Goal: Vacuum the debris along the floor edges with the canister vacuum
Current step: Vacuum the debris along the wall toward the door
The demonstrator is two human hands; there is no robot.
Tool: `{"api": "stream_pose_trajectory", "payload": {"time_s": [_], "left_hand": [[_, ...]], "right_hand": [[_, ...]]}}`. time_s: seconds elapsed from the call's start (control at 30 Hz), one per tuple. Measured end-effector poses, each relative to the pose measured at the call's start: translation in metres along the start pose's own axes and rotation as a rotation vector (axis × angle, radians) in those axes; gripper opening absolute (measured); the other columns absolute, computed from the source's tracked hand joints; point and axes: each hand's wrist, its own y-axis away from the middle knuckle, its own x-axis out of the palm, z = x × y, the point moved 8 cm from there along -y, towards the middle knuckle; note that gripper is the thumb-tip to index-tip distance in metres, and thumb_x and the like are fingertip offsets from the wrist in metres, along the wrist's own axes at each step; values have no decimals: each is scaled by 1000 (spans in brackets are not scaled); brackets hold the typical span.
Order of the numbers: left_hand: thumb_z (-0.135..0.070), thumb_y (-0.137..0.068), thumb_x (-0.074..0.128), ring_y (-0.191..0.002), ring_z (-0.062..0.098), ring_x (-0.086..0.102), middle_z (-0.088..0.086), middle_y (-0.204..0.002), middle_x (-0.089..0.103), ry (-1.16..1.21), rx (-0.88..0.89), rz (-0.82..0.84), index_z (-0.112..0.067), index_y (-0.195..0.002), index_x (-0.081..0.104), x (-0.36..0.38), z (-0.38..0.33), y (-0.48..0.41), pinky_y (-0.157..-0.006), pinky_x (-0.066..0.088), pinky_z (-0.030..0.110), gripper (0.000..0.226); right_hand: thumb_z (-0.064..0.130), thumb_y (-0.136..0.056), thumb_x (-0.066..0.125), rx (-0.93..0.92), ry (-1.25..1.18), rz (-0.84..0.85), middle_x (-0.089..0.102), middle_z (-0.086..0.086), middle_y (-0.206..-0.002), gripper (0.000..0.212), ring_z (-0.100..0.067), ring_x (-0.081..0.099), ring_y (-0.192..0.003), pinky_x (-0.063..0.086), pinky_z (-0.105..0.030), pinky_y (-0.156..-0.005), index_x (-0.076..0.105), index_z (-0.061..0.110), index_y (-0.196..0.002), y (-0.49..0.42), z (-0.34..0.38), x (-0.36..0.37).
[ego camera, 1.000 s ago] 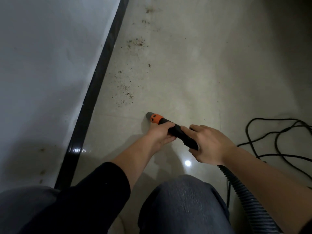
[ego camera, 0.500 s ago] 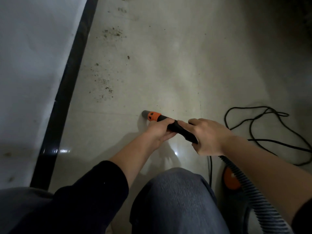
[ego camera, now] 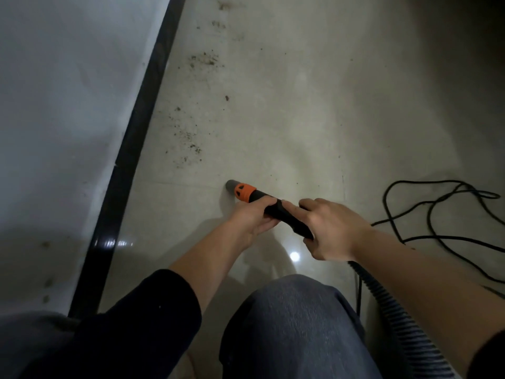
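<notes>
Head view: vacuum wand (ego camera: pixel 277 210) low over the floor (ego camera: pixel 300 119), grey tip pointing toward the baseboard (ego camera: pixel 131 149)
Left hand (ego camera: pixel 252 217): grip curled round the wand behind its orange collar
Right hand (ego camera: pixel 333 228): grip closed round its rear, by the hose (ego camera: pixel 396 310)
Debris (ego camera: pixel 188 143): scattered beyond the tip, near the baseboard

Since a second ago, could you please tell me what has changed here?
Almost nothing moved. The left hand and right hand keep the same grip on the vacuum wand, whose nozzle stays just short of the debris by the baseboard. Nothing was taken or released; only the camera view swayed.
</notes>
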Motion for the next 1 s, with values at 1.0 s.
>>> {"api": "stream_pose_trajectory", "payload": {"time_s": [1.0], "left_hand": [[-7,-93,62,-83,26,68,18,-95,66,177,158,-231,6,-108,54,-88,-48,0,-76,56,33,22]], "right_hand": [[25,-90,51,-122,-11,-46,47,-6,-116,79,-22,42,-88,42,-35,-69,6,20,-154,-82,66,-9]]}}
